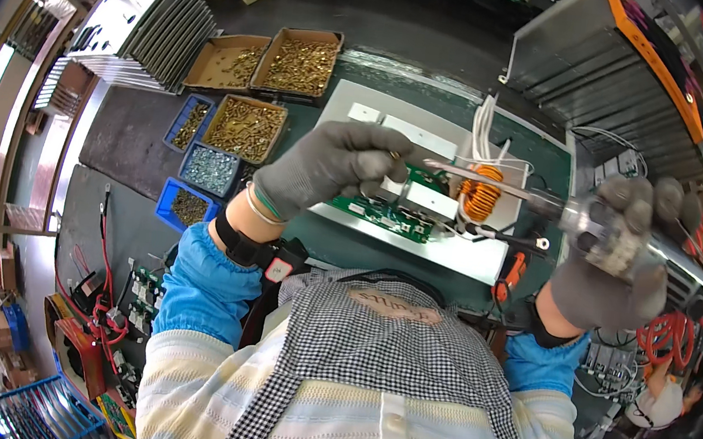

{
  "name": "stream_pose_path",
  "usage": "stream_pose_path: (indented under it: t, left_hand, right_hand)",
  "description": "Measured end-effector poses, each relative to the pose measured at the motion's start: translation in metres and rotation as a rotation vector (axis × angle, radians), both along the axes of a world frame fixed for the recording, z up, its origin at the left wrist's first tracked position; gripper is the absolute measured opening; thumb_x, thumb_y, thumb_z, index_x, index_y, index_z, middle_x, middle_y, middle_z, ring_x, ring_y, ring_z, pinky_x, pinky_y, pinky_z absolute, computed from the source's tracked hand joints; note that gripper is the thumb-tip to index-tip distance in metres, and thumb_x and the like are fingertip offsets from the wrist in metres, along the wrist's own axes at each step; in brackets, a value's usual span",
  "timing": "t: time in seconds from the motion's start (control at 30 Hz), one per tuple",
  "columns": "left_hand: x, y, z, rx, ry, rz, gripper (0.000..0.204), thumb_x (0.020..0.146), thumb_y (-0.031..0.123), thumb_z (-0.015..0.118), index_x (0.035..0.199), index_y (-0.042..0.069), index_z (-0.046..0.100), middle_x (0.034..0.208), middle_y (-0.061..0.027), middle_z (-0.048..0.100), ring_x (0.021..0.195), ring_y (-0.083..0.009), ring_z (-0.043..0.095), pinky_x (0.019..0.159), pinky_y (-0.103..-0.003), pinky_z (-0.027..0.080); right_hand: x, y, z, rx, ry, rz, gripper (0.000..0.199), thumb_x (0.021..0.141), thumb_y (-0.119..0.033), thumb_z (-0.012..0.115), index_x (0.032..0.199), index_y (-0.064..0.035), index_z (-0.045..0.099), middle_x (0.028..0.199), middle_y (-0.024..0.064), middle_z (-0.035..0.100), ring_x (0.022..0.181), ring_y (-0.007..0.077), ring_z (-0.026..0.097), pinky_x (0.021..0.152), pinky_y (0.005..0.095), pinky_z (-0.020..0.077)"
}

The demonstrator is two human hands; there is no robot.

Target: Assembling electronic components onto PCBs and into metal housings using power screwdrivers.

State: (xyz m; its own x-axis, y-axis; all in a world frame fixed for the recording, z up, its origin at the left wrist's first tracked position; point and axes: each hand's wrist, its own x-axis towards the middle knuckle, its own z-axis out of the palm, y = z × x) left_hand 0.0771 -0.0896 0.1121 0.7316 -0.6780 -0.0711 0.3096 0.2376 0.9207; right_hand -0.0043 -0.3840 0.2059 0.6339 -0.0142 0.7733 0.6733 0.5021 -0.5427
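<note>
My left hand (332, 163), in a grey glove, is closed in a pinch above the circuit board. A small brass-coloured screw (395, 154) shows at its fingertips. My right hand (614, 261), also gloved, wraps round a silver power screwdriver (576, 215). The tool lies level, its long bit (496, 183) pointing left, with the tip just short of the left fingertips. Below them is a green circuit board (378, 214) on a white metal panel (478, 261). An orange-wound coil (482, 193) and white wires (483, 130) stand at the board's right.
Trays of brass fasteners (300, 64) and blue bins of small screws (210, 169) stand left of the panel. Metal panels are stacked (142, 27) behind them. A metal case with an orange edge (616, 68) stands far right. An orange-handled tool (509, 276) lies near me; red coiled hose (668, 342) hangs right.
</note>
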Motion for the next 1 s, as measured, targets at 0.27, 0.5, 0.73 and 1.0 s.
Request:
stream_pose_path:
  t: [0.27, 0.5, 0.73, 1.0]
  left_hand:
    - [-0.025, -0.044, 0.0, -0.006, -0.1, -0.099, 0.039, 0.092, 0.024, 0.066, 0.12, -0.003, 0.061, 0.093, -0.005, 0.066, 0.067, -0.0058, 0.052, 0.057, -0.018, 0.043]
    - [-0.038, -0.055, 0.001, 0.08, -0.114, -0.033, 0.037, 0.097, 0.017, 0.059, 0.129, 0.0, 0.056, 0.096, -0.0029, 0.068, 0.069, -0.0039, 0.052, 0.061, -0.018, 0.044]
    - [-0.049, -0.089, 0.008, 0.324, -0.55, 0.31, 0.029, 0.09, 0.007, 0.066, 0.118, 0.0, 0.064, 0.089, -0.0038, 0.069, 0.071, -0.0065, 0.058, 0.063, -0.021, 0.049]
    - [-0.056, -0.11, 0.033, 0.55, -0.592, 0.629, 0.039, 0.086, 0.004, 0.069, 0.124, -0.003, 0.059, 0.104, -0.0104, 0.072, 0.077, -0.0117, 0.067, 0.066, -0.025, 0.054]
  right_hand:
    - [-0.014, -0.013, -0.021, 0.022, 0.058, 0.006, 0.057, 0.084, -0.011, 0.069, 0.137, -0.0096, 0.048, 0.114, 0.0071, 0.059, 0.103, 0.0207, 0.062, 0.096, 0.0459, 0.0442]
    - [-0.015, -0.031, -0.03, 0.082, 0.144, 0.057, 0.053, 0.084, -0.007, 0.062, 0.135, -0.0087, 0.048, 0.114, 0.0085, 0.057, 0.103, 0.0208, 0.06, 0.098, 0.0467, 0.0444]
    - [0.0, -0.049, -0.029, 0.14, 0.288, 0.027, 0.046, 0.086, -0.014, 0.06, 0.131, -0.0065, 0.051, 0.111, 0.008, 0.058, 0.1, 0.0199, 0.059, 0.098, 0.0456, 0.0461]
    - [0.043, -0.066, -0.038, 0.356, 0.385, 0.066, 0.038, 0.089, -0.013, 0.059, 0.126, -0.0028, 0.053, 0.11, 0.0091, 0.06, 0.098, 0.0212, 0.06, 0.097, 0.0455, 0.0466]
